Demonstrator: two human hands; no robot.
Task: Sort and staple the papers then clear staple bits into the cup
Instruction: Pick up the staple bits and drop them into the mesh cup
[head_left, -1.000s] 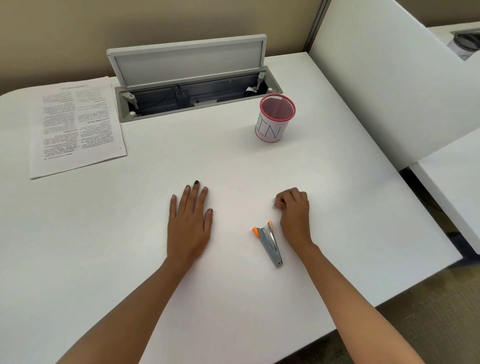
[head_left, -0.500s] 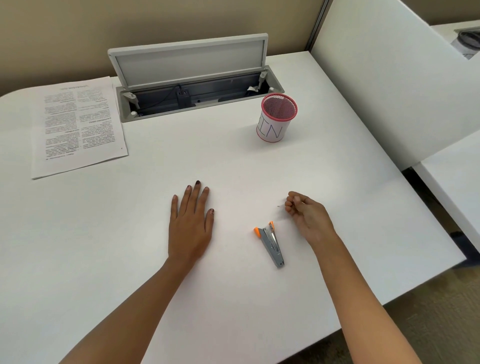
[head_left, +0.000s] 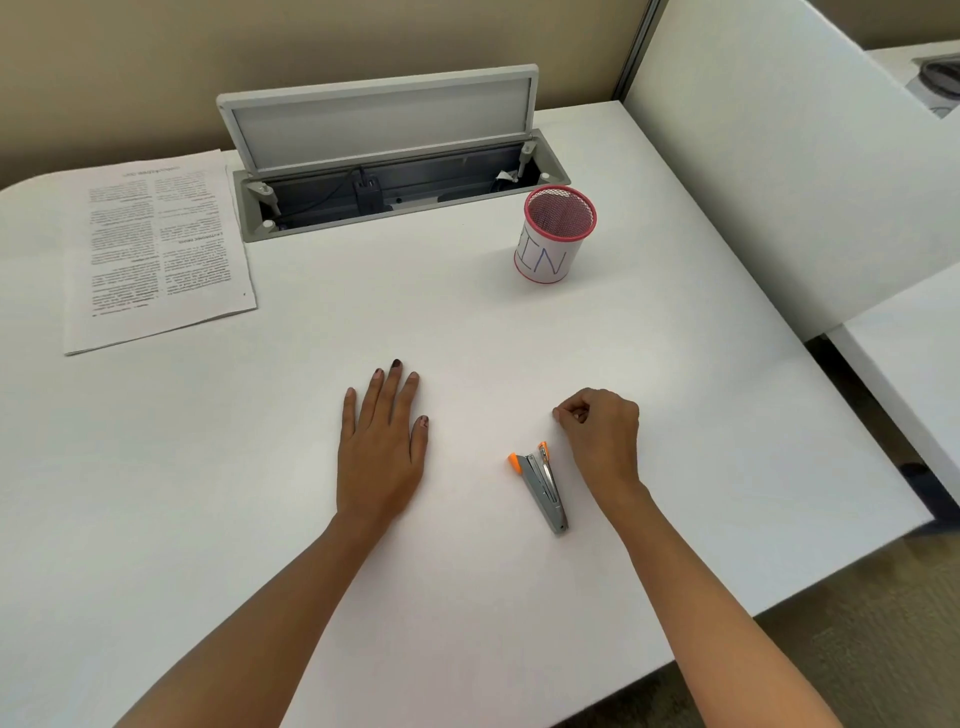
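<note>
My left hand (head_left: 382, 452) lies flat on the white desk (head_left: 208, 519), fingers straight, palm down. My right hand (head_left: 602, 431) is curled just right of it, its fingertips pinched together against the desk surface at a tiny staple bit that they hide. A grey stapler (head_left: 543, 483) with orange tips lies just below and left of my right hand, not touched. The pink mesh cup (head_left: 556, 239) with a white "IN" label stands upright further back. A stack of printed papers (head_left: 156, 249) rests at the far left of the desk.
An open cable tray (head_left: 395, 192) with a raised lid is set into the back of the desk. A white partition panel (head_left: 779, 156) rises along the right side. The desk's front right edge (head_left: 779, 608) drops to carpet.
My right hand turned back palm-down and moved slightly left, its fingertips coming down onto the spot where a small staple bit lay. The left hand stayed still.
</note>
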